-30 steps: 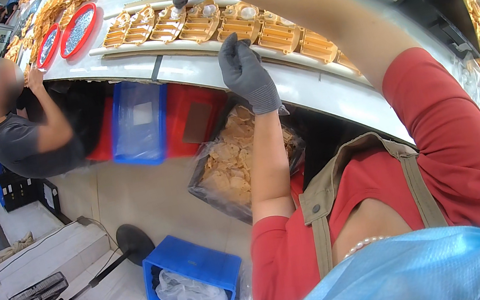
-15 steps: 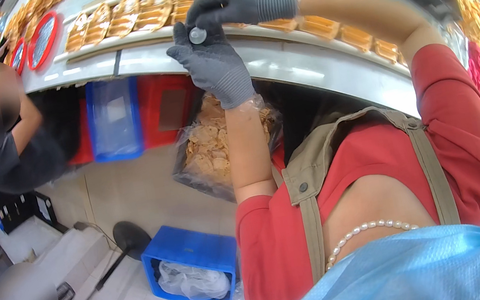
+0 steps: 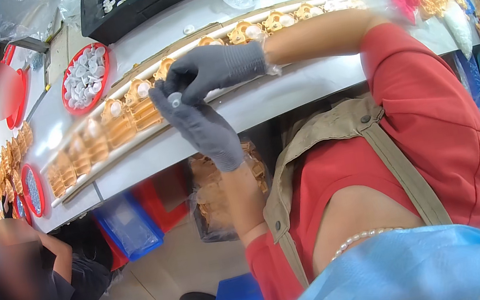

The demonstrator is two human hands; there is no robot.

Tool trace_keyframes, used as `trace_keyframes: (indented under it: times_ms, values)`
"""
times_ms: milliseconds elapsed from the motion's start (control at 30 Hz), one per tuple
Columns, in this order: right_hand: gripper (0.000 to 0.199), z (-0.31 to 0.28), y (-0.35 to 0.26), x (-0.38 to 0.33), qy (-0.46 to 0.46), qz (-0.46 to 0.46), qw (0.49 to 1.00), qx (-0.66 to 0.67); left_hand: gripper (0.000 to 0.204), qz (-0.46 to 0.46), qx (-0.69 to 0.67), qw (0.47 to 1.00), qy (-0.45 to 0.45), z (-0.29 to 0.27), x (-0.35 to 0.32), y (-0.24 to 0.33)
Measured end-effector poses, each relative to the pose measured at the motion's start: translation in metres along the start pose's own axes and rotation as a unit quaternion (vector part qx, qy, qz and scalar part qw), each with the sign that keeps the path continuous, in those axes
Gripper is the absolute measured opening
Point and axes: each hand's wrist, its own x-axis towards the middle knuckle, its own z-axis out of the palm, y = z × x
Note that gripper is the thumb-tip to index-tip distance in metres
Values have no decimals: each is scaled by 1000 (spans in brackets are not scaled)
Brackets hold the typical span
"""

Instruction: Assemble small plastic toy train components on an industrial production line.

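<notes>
Your left hand [image 3: 204,127] and right hand [image 3: 216,67], both in grey gloves, meet just above the white tabletop [image 3: 281,91]. Their fingers are closed together on a small clear disc [image 3: 175,99], held over the row of orange holders [image 3: 118,117], which keeps it within easy reach of them.

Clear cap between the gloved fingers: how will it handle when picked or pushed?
The clear cap looks small and thin, so probably very light. Its smooth, glossy plastic may slip against the left hand and right hand in gloves. Roundish, so it may roll if dropped on the table.
</notes>
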Motion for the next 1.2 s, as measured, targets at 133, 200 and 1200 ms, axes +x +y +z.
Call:
trace_keyframes:
  times_ms: [133, 200, 1200]
  values:
    - [29, -24, 5, -15, -23, 114, 971, 208, 57, 128, 271, 947, -115, 9, -11, -2]
    - [26, -41, -5, -26, -20, 122, 981, 146, 54, 176, 312, 923, -141, 5, -16, -8]
    - [10, -168, 61, -21, 75, 36, 717, -692, 23, 167, 393, 893, 144, -47, -12, -22]
